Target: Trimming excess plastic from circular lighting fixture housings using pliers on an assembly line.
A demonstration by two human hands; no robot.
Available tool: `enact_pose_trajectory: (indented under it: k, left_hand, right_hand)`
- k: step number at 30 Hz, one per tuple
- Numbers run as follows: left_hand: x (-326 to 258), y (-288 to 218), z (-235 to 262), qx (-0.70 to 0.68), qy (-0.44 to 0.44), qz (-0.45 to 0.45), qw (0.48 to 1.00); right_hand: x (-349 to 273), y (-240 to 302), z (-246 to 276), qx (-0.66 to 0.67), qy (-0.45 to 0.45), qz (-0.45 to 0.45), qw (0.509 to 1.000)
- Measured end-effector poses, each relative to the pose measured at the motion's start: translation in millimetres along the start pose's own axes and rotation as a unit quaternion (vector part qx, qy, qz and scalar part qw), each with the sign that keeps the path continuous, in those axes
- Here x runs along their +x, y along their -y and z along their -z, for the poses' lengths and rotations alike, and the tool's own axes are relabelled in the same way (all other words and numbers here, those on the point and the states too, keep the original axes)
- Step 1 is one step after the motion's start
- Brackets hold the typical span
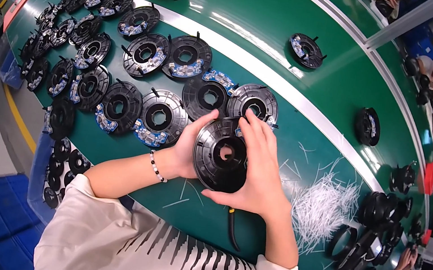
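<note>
In the head view, a black round spool-like disc [222, 155] with a central hole is held just above the near edge of the green conveyor table [323, 78]. It is gripped from both sides: the left hand [191, 145] is curled around its left rim with the thumb on the upper edge, and the right hand [258, 173] is laid over its right half, fingers pressed together on the face. A beaded bracelet [156, 166] is worn on the left wrist. Rows of similar black discs [125, 62] are laid out toward the table's left end. A heap of white plastic strips [322, 207] lies to the right, and a black-handled tool [232, 226] rests at the near edge.
</note>
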State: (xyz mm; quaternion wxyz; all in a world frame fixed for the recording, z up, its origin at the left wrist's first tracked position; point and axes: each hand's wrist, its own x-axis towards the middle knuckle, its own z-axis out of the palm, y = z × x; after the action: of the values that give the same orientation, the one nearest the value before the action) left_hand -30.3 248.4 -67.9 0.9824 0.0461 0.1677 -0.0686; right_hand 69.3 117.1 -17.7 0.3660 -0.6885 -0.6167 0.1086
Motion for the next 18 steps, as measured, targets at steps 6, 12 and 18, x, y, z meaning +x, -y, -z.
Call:
enact_pose_trajectory:
  k: [6, 12, 18]
  left_hand:
    - [-2, -2, -4, 0.041, 0.069, -0.008, 0.997]
    - [-3, -3, -1, 0.031, 0.146, 0.000, 0.989]
    - [-5, 7, -11, 0.085, 0.084, -0.063, 0.991]
  right_hand:
    - [1, 6, 6, 0.006, 0.017, -0.004, 1.000]
    - [-2, 12, 12, -0.015, 0.024, -0.010, 1.000]
    - [-15, 15, 0, -0.059, -0.110, -0.024, 0.992]
